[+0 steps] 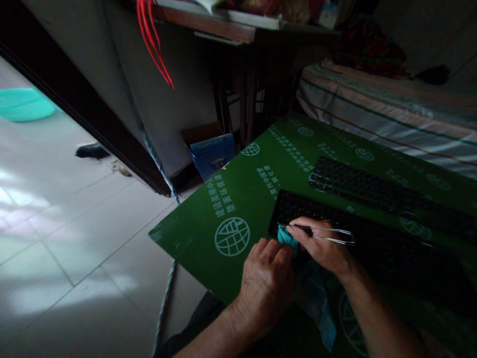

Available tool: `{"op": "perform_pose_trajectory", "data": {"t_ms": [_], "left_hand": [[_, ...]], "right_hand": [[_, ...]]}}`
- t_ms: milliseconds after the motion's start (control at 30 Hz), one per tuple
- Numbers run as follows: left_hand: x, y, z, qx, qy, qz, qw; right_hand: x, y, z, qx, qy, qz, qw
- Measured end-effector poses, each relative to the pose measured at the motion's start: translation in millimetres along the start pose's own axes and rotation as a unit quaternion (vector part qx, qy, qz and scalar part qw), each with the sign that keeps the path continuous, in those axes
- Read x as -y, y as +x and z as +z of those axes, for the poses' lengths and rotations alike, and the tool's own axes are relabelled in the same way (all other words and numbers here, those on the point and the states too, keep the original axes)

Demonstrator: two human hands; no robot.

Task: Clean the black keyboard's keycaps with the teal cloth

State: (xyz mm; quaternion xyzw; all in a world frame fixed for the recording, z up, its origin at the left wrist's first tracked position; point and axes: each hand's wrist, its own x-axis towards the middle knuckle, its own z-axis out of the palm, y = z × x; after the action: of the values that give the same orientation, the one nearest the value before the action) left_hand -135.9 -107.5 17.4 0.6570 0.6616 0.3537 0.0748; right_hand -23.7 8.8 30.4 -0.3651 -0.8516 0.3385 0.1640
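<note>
My right hand [322, 243] is closed on a thin metal wire tool [339, 236] with a black grip; its looped wire end points right. The tool's dark tip lies against a bunched teal cloth [286, 236]. My left hand [266, 283] is curled, its fingers gathered on the cloth beside my right fingertips. A paler length of the cloth [320, 303] hangs down below the hands. Both hands are over the left end of a black keyboard [294, 203] on the green board. Dim light hides the details of its keys, and my left fingertips are hidden.
A second black key panel [343, 176] lies farther back on the green board [194, 223]. Beyond stand a wooden table [238, 32] with red cords [152, 44], a blue box [214, 151] and a bed [391, 104]. A wrapped cable [149, 144] runs past the board's left corner.
</note>
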Motion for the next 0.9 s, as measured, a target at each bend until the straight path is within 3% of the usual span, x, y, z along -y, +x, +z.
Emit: {"op": "perform_pose_trajectory", "data": {"t_ms": [900], "left_hand": [[-1,5,-1,-0.001,0.002,-0.007,1.0]], "right_hand": [[-2,13,3,0.021,0.016,-0.052,0.998]]}}
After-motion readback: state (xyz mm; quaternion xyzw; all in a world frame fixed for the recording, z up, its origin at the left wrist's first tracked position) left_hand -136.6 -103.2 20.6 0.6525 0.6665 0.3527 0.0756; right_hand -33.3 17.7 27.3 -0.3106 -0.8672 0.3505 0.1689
